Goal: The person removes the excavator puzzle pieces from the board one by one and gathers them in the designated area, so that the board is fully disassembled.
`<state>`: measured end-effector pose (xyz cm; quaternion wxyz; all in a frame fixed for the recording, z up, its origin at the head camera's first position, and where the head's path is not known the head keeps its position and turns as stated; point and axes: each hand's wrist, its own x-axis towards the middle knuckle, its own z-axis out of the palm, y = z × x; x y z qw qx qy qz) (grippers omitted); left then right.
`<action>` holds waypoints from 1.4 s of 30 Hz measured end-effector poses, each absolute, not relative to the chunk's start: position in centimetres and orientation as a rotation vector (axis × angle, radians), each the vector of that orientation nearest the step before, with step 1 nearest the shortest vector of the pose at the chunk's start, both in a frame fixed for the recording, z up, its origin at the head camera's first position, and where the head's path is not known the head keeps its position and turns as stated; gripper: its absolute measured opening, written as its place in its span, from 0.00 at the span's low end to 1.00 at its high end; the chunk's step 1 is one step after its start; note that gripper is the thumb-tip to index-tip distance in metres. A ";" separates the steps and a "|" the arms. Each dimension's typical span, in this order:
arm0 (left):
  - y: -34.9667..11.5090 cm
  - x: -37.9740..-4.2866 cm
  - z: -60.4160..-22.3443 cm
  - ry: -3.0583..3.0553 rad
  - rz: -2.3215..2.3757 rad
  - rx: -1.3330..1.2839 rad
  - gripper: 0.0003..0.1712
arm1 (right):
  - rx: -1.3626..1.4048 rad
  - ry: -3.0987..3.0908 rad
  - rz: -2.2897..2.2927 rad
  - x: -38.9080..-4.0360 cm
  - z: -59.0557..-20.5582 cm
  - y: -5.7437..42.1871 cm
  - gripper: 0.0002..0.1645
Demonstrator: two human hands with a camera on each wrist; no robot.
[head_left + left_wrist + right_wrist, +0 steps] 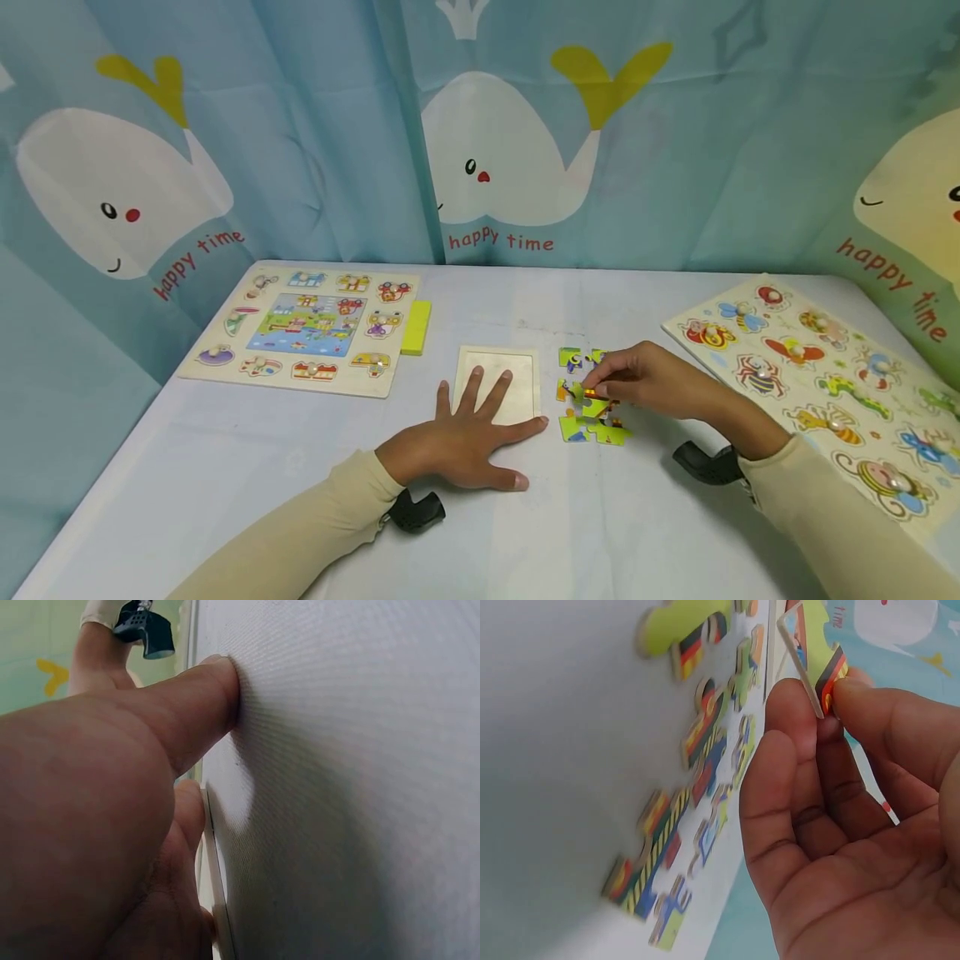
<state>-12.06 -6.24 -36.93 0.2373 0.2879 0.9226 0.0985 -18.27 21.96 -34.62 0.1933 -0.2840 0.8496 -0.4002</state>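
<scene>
My left hand (461, 442) lies palm down with fingers spread, resting on a shallow wooden puzzle tray (527, 375) and the table beside it. In the left wrist view its thumb (202, 701) touches the tabletop. Between thumb and fingertips, my right hand (660, 383) pinches a jigsaw puzzle piece (817, 656) printed in green, red, black and yellow. It is held above several loose jigsaw pieces (576, 430), which lie to the right of the tray; the hand hides some of them in the head view.
At the left lies a vehicle peg puzzle board (375, 379), with a yellow-green block (416, 329) against its right edge. An insect peg puzzle board (813, 392) lies at the right, near the right forearm. A blue whale-print curtain (337, 150) hangs behind the table (300, 450).
</scene>
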 end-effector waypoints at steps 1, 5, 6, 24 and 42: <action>-6.2 -12.1 -37.0 2.526 0.272 0.790 0.41 | -0.792 2.388 -1.120 -18.2 -34.6 22.2 0.08; -6.3 -12.1 -37.0 2.521 0.276 0.799 0.41 | -0.790 2.406 -1.126 -17.9 -34.6 23.0 0.08; -6.3 -12.1 -37.0 2.521 0.277 0.799 0.42 | -0.794 2.413 -1.127 -17.9 -34.6 23.2 0.08; -6.2 -12.2 -36.9 2.516 0.279 0.785 0.42 | -0.676 2.426 -1.049 -16.8 -34.3 26.5 0.06; -6.3 -12.3 -37.2 2.513 0.281 0.788 0.42 | -0.717 2.284 -1.036 -17.5 -35.5 27.7 0.06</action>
